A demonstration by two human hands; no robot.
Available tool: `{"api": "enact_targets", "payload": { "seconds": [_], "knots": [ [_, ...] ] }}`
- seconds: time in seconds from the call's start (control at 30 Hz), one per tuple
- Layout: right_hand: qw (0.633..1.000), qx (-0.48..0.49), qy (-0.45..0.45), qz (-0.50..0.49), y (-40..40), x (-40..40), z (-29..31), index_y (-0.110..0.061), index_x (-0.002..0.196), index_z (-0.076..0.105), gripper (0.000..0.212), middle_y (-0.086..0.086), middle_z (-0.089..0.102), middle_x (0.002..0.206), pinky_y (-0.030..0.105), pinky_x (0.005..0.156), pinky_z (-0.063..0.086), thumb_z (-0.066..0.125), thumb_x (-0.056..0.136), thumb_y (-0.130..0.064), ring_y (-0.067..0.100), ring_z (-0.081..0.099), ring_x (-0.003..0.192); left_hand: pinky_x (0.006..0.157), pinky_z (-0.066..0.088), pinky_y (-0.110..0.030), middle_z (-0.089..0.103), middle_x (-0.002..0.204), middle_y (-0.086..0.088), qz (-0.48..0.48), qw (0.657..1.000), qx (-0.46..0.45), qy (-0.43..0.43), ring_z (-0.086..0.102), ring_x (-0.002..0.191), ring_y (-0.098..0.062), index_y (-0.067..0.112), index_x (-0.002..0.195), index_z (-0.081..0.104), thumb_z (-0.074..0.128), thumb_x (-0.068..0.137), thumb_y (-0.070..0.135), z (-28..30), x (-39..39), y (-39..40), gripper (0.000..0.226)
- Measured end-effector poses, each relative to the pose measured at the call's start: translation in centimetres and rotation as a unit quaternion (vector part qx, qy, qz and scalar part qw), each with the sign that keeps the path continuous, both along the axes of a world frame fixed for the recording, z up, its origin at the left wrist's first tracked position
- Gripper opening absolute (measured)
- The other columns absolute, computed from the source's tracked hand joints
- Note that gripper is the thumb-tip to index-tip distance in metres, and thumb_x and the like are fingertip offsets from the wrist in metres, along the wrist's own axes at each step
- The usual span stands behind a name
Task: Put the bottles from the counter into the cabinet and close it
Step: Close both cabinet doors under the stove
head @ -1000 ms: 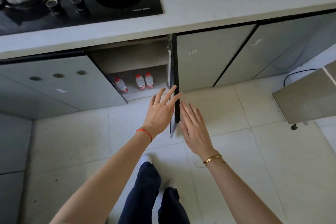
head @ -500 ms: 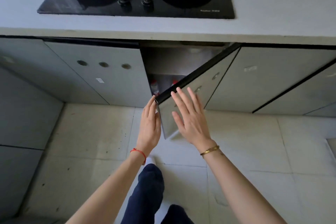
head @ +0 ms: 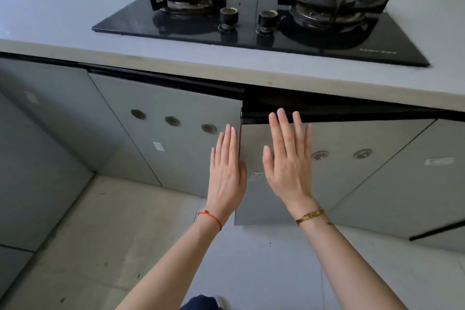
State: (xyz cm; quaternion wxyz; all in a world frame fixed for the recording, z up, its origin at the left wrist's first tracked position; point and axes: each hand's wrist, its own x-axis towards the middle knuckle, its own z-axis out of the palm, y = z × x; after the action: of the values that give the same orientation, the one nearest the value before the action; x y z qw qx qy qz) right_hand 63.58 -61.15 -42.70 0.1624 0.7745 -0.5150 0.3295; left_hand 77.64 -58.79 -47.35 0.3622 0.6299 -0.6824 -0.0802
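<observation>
The grey cabinet door [head: 334,178] under the counter stands almost flush with its neighbours, its left edge still a little proud. My right hand [head: 286,158] lies flat and open on the door's front, fingers spread and pointing up. Beside the door's left edge is my left hand [head: 226,171], open with fingers straight, its thumb touching that edge. The bottles are hidden behind the door. No bottle stands on the visible part of the counter [head: 75,33].
A black glass two-burner gas hob [head: 256,15] with two knobs is set into the counter. A shut grey door [head: 166,138] with three round vents is to the left. Pale floor tiles [head: 100,234] lie below; my dark trouser leg shows at the bottom edge.
The door has swung from wide open to nearly shut under my hands. The bottles inside, seen earlier, are now covered. My view has risen to take in the hob.
</observation>
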Motion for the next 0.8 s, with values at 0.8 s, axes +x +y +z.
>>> {"api": "enact_targets", "payload": {
  "seconds": [0.8],
  "knots": [
    [0.986,-0.090,0.091,-0.106,-7.1,0.7,-2.5,-0.017,0.155,-0.005,0.099,0.004,-0.007,0.164,0.058,0.120,0.002,0.052,0.088,-0.063,0.027,-0.007,0.151,0.117,0.024,-0.053,-0.015,0.163,0.003,0.026,0.989,-0.088,-0.115,-0.008,0.152,-0.024,0.021,0.154,-0.004,0.045,0.090,0.016,-5.1,1.5,-7.0,0.081]
  ]
}}
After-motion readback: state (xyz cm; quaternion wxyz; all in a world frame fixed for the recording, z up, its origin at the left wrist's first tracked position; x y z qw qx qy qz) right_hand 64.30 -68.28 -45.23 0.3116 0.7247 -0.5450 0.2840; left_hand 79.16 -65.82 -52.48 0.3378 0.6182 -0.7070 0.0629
